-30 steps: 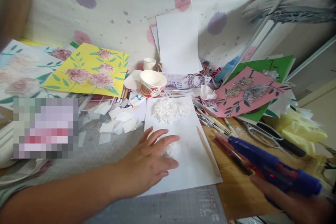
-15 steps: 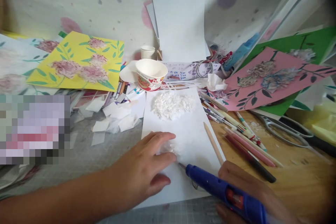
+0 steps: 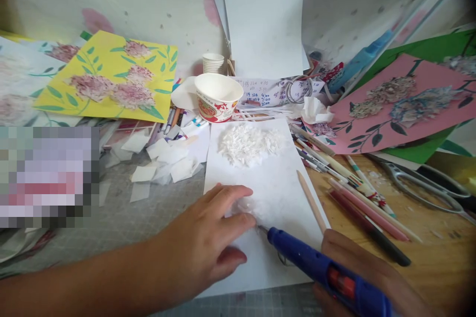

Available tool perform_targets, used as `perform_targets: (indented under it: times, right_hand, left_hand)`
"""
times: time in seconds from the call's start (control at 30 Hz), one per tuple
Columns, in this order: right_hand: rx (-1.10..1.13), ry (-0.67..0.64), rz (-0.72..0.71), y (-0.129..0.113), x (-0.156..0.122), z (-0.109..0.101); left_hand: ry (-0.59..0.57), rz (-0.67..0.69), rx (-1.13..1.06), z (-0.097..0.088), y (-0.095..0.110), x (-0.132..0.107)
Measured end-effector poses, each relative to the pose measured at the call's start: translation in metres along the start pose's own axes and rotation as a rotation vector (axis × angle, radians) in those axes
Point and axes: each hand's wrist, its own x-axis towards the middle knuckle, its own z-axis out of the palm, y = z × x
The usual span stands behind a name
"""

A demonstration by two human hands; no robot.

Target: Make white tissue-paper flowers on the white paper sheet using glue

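Observation:
My right hand grips a blue hot glue gun. Its metal nozzle points left, close to the fingertips of my left hand. My left hand lies over a white sheet of paper with its fingers apart. Between its index and middle fingers shows a small translucent whitish patch, which I cannot make out clearly. Farther up the sheet is a fluffy cluster of white paper strips. A wooden stick rests along the sheet's right edge.
Cut white paper squares lie left of the sheet. A paper bowl and stacked cups stand behind. Pens and brushes and scissors are on the right. Yellow and pink flower pictures lean at the sides.
The camera view has shifted slightly, so the scene sits a little differently. The glue gun stays in my right hand near my left fingertips; both hands keep nearly the same pose.

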Motion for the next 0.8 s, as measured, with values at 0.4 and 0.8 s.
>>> perform_targets:
  times: [0.4,0.8]
  right_hand:
    - [0.084,-0.179,0.101,-0.001,-0.003,0.001]
    - [-0.069,-0.253,-0.017,0.006,-0.007,0.010]
  left_hand:
    - [-0.041,-0.013,0.059,0.000,0.001,0.001]
    - [-0.063,-0.024,0.070,-0.001,0.003,0.000]
